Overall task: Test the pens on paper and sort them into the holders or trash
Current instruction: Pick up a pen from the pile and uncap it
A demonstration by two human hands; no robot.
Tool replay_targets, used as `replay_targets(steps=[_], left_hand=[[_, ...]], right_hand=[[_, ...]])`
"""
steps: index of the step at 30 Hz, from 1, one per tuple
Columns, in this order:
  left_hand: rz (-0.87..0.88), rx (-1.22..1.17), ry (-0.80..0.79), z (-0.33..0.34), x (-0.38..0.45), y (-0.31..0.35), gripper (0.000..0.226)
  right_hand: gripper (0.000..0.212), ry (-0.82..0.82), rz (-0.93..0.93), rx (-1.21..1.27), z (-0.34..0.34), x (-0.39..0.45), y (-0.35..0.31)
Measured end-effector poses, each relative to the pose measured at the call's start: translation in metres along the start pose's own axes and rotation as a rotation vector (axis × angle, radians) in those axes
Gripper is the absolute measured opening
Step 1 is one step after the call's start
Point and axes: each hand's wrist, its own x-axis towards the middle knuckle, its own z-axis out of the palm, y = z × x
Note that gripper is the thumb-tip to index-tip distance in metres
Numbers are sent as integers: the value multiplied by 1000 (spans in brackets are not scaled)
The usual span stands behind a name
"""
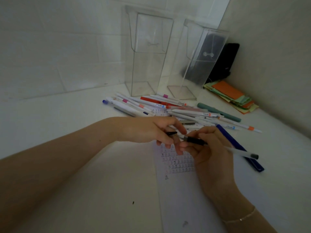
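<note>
The right hand [210, 153] is gripping a clear-barrelled pen [218, 145] by its black grip section, fingers curled round it; the barrel is running out to the right and ending in a dark plug. The left hand [151, 130] is pinching a small black cap [171, 133] between thumb and fingers, just beside the pen's tip end. Whether cap and tip are touching cannot be told.

Both hands are hovering over a sheet of paper [181, 190] lying on the white surface [84, 182]; the sheet is carrying rows of small test marks under the hands.

Beyond the hands a loose pile of pens [168, 106] is lying on the surface, mostly white barrels with coloured bands, one red. A teal pen [218, 112] is lying at the pile's right edge, and a dark blue pen [239, 147] is lying under the held pen's barrel.

Behind the pile two tall clear holders [149, 52] [198, 59] are standing near the wall, side by side. A stack of coloured paper slips [230, 95] is lying to their right, with a black object [223, 61] leaning in the corner.
</note>
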Motion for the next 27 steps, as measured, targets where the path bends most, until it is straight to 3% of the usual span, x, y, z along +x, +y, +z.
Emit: replay_targets(steps=[5, 9, 13, 15, 17, 19, 23, 27], left_hand=[[-20, 98, -2, 4, -4, 6, 41], [-22, 237, 37, 12, -5, 6, 34], [0, 322, 167, 20, -6, 11, 37], [48, 238, 208, 22, -6, 15, 20], [48, 244, 258, 21, -6, 17, 11], [4, 303, 313, 20, -6, 18, 14], [-16, 287, 414, 27, -3, 20, 24], [-47, 307, 407, 33, -1, 19, 28]], right_hand=[[22, -69, -18, -74, 0, 0, 2], [13, -74, -40, -268, -1, 1, 8], [25, -61, -67, -486, -2, 2, 10], [32, -63, -58, -458, 0, 1, 7], [40, -72, -18, -279, 0, 0, 4], [43, -50, -3, -184, 0, 2, 5], [27, -74, -76, -273, -1, 2, 10], [27, -128, -70, -260, 1, -1, 7]])
